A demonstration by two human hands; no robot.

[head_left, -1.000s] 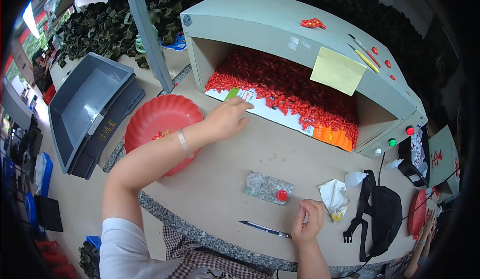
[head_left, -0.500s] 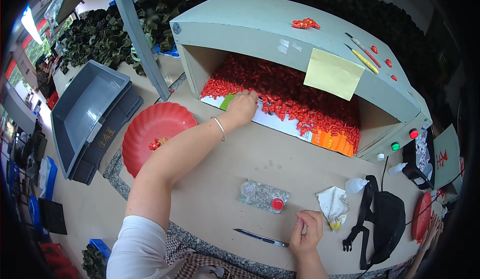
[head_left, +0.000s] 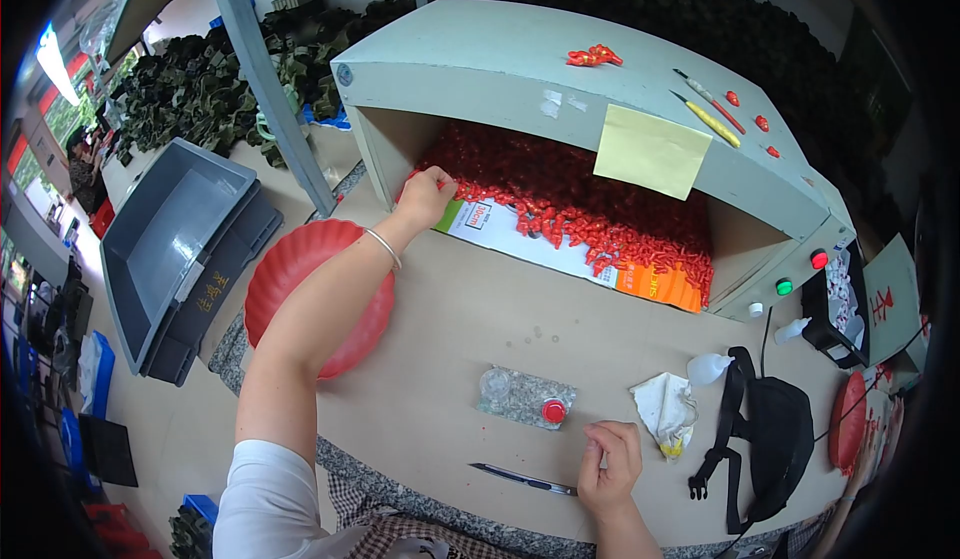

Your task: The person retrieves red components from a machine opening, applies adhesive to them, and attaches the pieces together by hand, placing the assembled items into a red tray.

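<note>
My left hand (head_left: 427,199) is at the left end of the box opening, fingers curled in at the edge of a heap of small red pieces (head_left: 560,221). Whatever it pinches is hidden. The heap lies on a printed cardboard sheet (head_left: 490,223) inside the pale green box (head_left: 470,54). Under my left forearm, a scalloped red bowl (head_left: 290,259) is partly covered. My right hand (head_left: 610,464) rests near the front edge with fingers and thumb closed together; I cannot make out anything in it. Left of it are a stone slab (head_left: 520,392) with a red cap (head_left: 554,411) and a craft knife (head_left: 525,479).
Stacked grey bins (head_left: 175,244) stand at left beside a metal post (head_left: 270,89). To the right lie a white cloth (head_left: 662,409), a small white bottle (head_left: 707,368) and a black waist bag (head_left: 780,439). Tools (head_left: 710,119) lie on the box top. Another person (head_left: 85,169) sits far left.
My left hand first reached into the red pieces, then moved left along the heap to its left end. My right hand has stayed nearly still. The view has shifted slightly.
</note>
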